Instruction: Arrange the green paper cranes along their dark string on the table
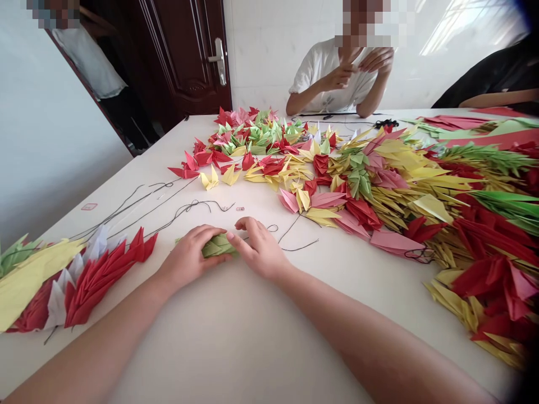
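Note:
My left hand (187, 255) is curled around a bundle of green folded paper (218, 246), low over the white table. Part of the bundle is hidden by the fingers. Close by its right end is my right hand (263, 249), thumb and forefinger apart; I cannot tell whether the thumb touches the paper. Beyond both hands lie dark strings (196, 205). To the left rests a row of nested red folded papers (103, 275), with white and yellow ones beside it.
A large heap of strung paper pieces, with yellow ones (396, 207) among red, pink and green, covers the table's (236, 336) right and back. A person in a white shirt (314, 70) sits opposite, both hands raised. Another person's dark sleeve (488, 76) is at right. Someone stands by the door (185, 50).

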Demonstrator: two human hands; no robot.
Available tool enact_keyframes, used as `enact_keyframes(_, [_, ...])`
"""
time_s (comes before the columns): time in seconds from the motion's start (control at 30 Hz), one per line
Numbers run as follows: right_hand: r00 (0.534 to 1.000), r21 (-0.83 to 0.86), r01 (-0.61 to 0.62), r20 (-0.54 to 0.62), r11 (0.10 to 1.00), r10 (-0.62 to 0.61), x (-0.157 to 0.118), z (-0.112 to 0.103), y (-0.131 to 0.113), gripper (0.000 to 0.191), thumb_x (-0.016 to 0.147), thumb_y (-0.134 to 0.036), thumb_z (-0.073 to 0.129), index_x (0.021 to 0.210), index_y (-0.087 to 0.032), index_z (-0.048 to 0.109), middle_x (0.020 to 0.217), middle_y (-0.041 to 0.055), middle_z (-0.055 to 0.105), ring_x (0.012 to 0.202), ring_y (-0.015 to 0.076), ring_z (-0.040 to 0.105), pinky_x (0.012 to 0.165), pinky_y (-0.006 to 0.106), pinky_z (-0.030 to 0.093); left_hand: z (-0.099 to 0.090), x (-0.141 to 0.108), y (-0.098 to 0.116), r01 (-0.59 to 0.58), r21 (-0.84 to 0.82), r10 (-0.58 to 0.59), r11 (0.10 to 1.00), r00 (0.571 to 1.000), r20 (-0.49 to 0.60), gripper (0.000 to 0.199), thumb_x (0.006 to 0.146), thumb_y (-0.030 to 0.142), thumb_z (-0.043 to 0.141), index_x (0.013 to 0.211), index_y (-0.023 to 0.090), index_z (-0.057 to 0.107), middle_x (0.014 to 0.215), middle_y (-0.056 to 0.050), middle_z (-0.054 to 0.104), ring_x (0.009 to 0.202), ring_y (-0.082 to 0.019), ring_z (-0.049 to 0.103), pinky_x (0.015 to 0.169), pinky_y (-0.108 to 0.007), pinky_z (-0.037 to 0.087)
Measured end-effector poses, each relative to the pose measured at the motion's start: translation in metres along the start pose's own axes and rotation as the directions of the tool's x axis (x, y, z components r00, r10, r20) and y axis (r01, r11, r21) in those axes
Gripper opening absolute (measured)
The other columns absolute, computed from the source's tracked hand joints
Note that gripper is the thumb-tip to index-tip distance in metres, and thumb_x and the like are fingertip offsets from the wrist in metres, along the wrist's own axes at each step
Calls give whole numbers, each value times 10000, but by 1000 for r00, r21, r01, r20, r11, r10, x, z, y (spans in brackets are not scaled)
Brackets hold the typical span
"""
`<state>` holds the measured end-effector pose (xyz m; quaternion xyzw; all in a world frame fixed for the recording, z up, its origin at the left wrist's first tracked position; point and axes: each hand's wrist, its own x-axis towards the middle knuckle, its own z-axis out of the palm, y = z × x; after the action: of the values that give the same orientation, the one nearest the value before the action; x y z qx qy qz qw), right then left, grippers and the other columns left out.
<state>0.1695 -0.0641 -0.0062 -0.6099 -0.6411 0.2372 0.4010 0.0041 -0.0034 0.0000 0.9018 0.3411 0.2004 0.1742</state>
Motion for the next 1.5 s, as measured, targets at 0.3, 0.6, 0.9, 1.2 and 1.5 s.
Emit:
enact_keyframes(0.3, [963, 209, -169, 242, 963, 117, 9, -3, 9, 217, 742, -359, 475, 920, -234, 477, 695, -43, 490, 582, 78, 438, 541, 210, 342, -2, -2, 0, -97, 61, 98, 993, 995, -3, 555, 697, 542, 540, 1127, 197, 476, 1096, -83, 534, 1050, -225, 471, 890, -348, 403])
enact_keyframes(0.6, [977, 371, -179, 180, 911, 118, 11, -3, 20, 212, 720, -362, 500, 882, -225, 492, 688, -45, 476, 559, 67, 413, 528, 195, 341, -35, -5, -31, 98, 175, -139, 980, 960, 243, 657, 632, 596, 562, 1188, 260, 463, 1193, -44, 506, 1096, -246, 456, 906, -351, 386])
enact_keyframes(0.9, [994, 50, -87, 66, 995, 83, 10, -11, 21, 250, 798, -392, 387, 932, -260, 552, 736, -31, 558, 577, 83, 446, 565, 211, 340, -17, 1, -20, 79, 91, -89, 993, 990, 112, 514, 664, 594, 534, 998, 210, 599, 1016, -44, 610, 951, -215, 534, 837, -322, 429])
enact_keyframes(1.2, [987, 1, -107, 124, 994, 106, 11, -13, 20, 320, 712, -430, 517, 992, -281, 554, 751, -19, 567, 593, 96, 467, 543, 212, 355, -14, 0, -19, 78, 84, -87, 993, 990, 111, 502, 678, 575, 534, 1023, 213, 581, 1011, -47, 606, 962, -217, 523, 842, -347, 428])
enact_keyframes(1.5, [985, 96, -151, 101, 984, 142, 14, -13, 23, 269, 711, -386, 507, 941, -259, 566, 701, -35, 553, 564, 89, 460, 566, 226, 395, -42, -12, -5, 136, 250, -101, 959, 984, -148, 601, 737, 543, 475, 1256, 250, 398, 627, 39, 440, 554, -113, 459, 560, -222, 409])
